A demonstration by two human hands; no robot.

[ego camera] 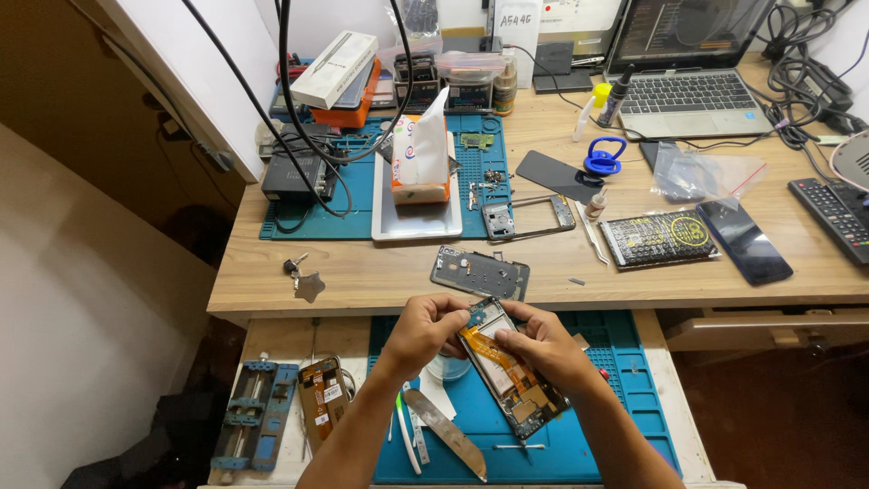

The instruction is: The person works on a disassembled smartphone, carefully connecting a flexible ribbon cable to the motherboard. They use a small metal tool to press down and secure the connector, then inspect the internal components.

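Blue mat: the silicone work mat point(625, 380) on the pulled-out shelf bears a metal spudger blade point(445, 433), white tweezers point(405, 433) and a thin metal pin point(519, 446).
Opened phone: a phone body with its back off point(514, 376) is held just above this mat, orange flex cable point(493, 355) and boards bare.
Left hand: the left hand point(424, 330) is closed, fingertips pinching at the phone's top end.
Right hand: the right hand point(543, 344) grips the phone's side, thumb pressed on the flex cable.
Shelf's left: a second board-like part point(323, 398) lies beside a blue clamp jig point(255, 412).
Progress: disassembly looks well advanced, judging by the grey inner plate point(479, 273), metal frame point(528, 218) and dark glass panel point(558, 177) lying apart on the wooden desk point(380, 272); the flex cable and boards are still in the phone.
Far end: tissue box point(421, 154), laptop point(690, 72).
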